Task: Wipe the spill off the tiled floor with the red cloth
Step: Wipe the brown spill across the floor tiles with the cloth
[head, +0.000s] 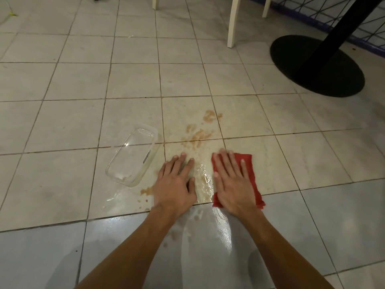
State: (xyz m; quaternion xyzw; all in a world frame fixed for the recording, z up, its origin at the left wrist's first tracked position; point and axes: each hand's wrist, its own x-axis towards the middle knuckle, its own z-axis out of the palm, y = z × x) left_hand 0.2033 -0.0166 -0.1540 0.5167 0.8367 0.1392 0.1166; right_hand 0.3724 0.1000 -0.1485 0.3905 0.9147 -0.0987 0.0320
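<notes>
Fingers (226,161) of the right hand (233,182) are spread flat, pressing the red woven cloth (253,180) beside the brownish spill (200,136); the left hand (176,182) is splayed on the pale tiled floor (83,80) for support.

A clear plastic container (131,157), black table base (316,65), white chair legs (233,21).

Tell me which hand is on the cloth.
The right hand. It lies flat on the red cloth; the left hand presses the bare wet tile beside it.

head view, looking steeply down (wide-angle), close above tiled floor (133,80)
</notes>
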